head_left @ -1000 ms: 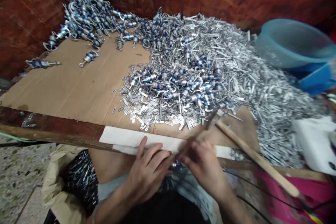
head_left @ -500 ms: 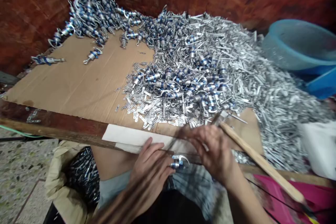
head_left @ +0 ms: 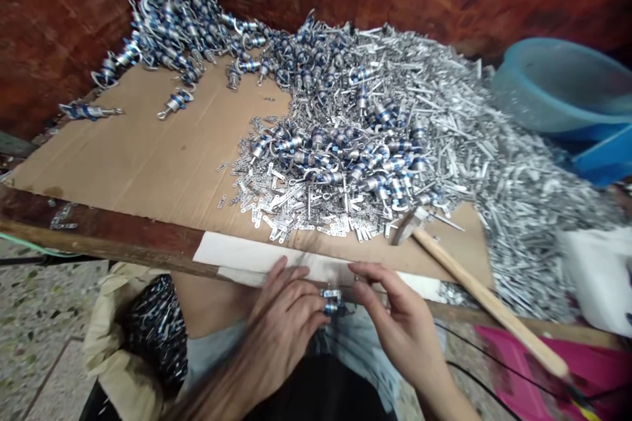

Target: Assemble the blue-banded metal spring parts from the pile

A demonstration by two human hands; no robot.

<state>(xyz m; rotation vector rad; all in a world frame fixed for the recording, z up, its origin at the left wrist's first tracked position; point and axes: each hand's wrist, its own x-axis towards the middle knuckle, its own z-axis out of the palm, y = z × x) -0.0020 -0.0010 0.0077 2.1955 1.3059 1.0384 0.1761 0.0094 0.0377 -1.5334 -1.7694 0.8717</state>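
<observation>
My left hand (head_left: pixel 291 316) is closed around a small blue-and-silver metal fitting (head_left: pixel 332 301) at the table's front edge, above my lap. The fingers cover much of the fitting. Just to its right is my right hand (head_left: pixel 397 316), thumb and forefinger brought close together around something too small and blurred to make out. Beyond both hands lies a heap of similar blue-and-silver fittings with curved hooks (head_left: pixel 355 164), among small flat metal strips with holes (head_left: pixel 276 217). A hammer (head_left: pixel 486 299) with a wooden handle rests to the right of my right hand.
Cardboard (head_left: pixel 123 151) covers the tabletop, with a white strip (head_left: pixel 237 253) along its front. Loose silver metal pieces (head_left: pixel 513 230) pile up at right, near a blue tub (head_left: pixel 548 89) and a white bag (head_left: pixel 600 283). A sack (head_left: pixel 118 368) of metal parts stands below left.
My right hand has come down from beside the hammer head, closer to my lap, leaving the head and the cardboard around it visible. My left hand stays nearly still with the fitting.
</observation>
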